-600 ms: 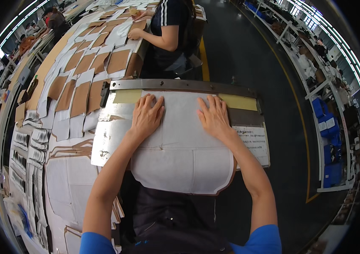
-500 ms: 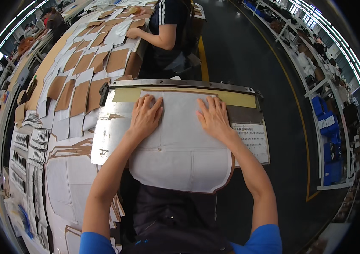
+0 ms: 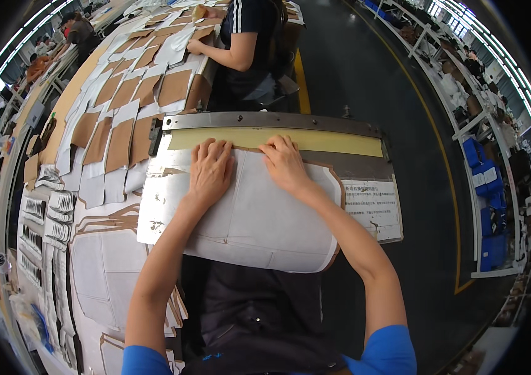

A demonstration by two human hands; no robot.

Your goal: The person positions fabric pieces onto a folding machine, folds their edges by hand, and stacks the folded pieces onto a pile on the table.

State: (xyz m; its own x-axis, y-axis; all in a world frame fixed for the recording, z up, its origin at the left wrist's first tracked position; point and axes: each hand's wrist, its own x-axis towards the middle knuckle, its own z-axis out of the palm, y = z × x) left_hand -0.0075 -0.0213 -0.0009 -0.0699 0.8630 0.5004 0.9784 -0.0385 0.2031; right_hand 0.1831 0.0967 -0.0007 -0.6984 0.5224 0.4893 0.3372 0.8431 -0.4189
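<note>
A pale panel (image 3: 259, 212) with brown edges and faint seam lines lies tilted on a metal plate, its near part hanging over the plate's front edge. My left hand (image 3: 211, 172) is at its far left corner, fingers bent and close together on the edge. My right hand (image 3: 285, 164) has its fingers curled at the middle of the far edge, gripping it. The fingertips of both hands meet the panel just short of a yellow strip (image 3: 334, 145) that runs beneath a metal bar (image 3: 272, 121). The panel's far left corner is hidden under my left hand.
The metal plate (image 3: 156, 206) carries a printed sheet (image 3: 375, 209) at right. Left of it, a long table bears rows of brown and white pieces (image 3: 119, 144), stacked pale panels (image 3: 94, 275) and white strips (image 3: 59, 212). A co-worker (image 3: 247, 50) stands beyond. Blue bins (image 3: 490, 206) fill a right-hand rack.
The panel has turned and slid back toward me, baring more of the yellow strip. My right hand has moved left, closer to the left one; both hands' fingers have drawn in.
</note>
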